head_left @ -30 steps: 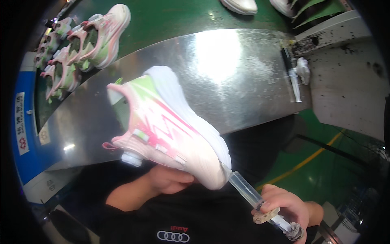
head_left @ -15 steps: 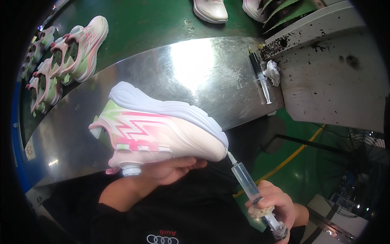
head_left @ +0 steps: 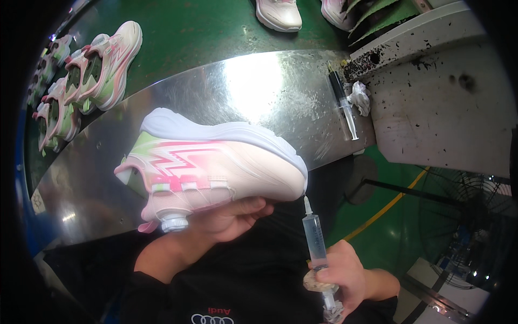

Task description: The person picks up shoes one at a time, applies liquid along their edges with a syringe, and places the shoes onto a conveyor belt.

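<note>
A pink, cream and pale green sneaker (head_left: 253, 167) with a thick white sole is held over the metal bench, its sole turned away from me and its toe pointing right. My left hand (head_left: 232, 218) is closed on the shoe's upper from the near side; some fingers are hidden behind it. In my right hand (head_left: 342, 272) is a clear plastic syringe (head_left: 314, 237), gripped around its rear end, where wrapping covers the flange and plunger. The syringe's narrow tip meets the edge between sole and upper at the toe; whether it actually touches is too small to tell.
Beyond the metal bench (head_left: 189, 86) is a green surface (head_left: 189, 32) with several similar sneakers (head_left: 116, 65) at the left and more at the top. A dark-filled syringe (head_left: 340, 89) and crumpled white tissue (head_left: 360, 98) lie beside a stained pale panel (head_left: 431, 113) on the right.
My right hand and the syringe have swung left, so the syringe stands more upright. The sneaker has rolled slightly in my left hand, and its toe has shifted a little right.
</note>
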Motion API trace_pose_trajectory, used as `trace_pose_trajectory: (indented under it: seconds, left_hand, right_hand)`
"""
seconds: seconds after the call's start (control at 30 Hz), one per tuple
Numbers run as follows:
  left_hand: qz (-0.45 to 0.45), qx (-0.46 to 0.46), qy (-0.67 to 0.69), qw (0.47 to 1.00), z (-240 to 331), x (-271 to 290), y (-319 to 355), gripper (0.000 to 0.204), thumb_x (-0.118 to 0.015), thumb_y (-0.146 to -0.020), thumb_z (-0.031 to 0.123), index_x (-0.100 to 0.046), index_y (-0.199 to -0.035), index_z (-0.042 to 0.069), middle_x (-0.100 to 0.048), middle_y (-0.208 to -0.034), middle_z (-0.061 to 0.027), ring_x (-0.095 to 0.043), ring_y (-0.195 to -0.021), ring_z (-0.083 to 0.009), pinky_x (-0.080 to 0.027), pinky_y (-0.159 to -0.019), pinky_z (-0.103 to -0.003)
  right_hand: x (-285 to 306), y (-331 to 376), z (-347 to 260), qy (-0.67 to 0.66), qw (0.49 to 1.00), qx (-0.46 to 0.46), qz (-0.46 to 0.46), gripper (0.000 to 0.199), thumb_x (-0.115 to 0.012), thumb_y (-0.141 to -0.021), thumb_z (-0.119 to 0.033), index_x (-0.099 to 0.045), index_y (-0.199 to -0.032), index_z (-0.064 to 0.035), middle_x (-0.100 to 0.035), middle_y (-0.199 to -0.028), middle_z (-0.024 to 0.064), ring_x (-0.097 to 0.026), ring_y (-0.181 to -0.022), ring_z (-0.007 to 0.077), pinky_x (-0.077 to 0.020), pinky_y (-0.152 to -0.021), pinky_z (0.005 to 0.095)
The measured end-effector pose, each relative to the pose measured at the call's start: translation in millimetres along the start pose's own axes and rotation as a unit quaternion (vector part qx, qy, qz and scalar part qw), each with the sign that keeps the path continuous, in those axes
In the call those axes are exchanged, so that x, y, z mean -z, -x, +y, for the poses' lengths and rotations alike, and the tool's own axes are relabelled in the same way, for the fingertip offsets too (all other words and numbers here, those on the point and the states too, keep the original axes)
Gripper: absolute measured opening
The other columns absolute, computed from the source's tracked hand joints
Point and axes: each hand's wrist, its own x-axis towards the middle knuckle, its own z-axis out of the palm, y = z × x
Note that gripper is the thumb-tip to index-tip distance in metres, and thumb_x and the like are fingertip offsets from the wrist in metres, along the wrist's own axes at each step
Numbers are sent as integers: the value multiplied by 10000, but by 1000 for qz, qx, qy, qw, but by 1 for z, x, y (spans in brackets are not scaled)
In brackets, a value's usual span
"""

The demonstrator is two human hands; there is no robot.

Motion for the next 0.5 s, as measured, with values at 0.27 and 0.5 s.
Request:
trace_pose_trajectory:
  seconds: [0.27, 0.5]
  left_hand:
    - [-17, 41, 3, 999, 5, -12, -2, 338, -614, -819, -9, -556, -1149, 32, -602, -1113, -131, -581, -1055, -227, -533, -809, -268]
    - [-8, 37, -2, 999, 5, -12, 2, 333, -617, -837, 39, -545, -1162, 25, -591, -1140, -131, -578, -1067, -227, -537, -807, -256]
  right_hand:
    - [-21, 9, 9, 164, 985, 11, 43, 694, -737, -652, -497, -525, -1102, -14, -569, -926, 117, -456, -628, 200, -362, -556, 293]
    - [-35, 11, 21, 218, 973, 40, 61, 702, -746, -633, -498, -522, -1115, -39, -563, -984, 123, -450, -667, 198, -359, -574, 287]
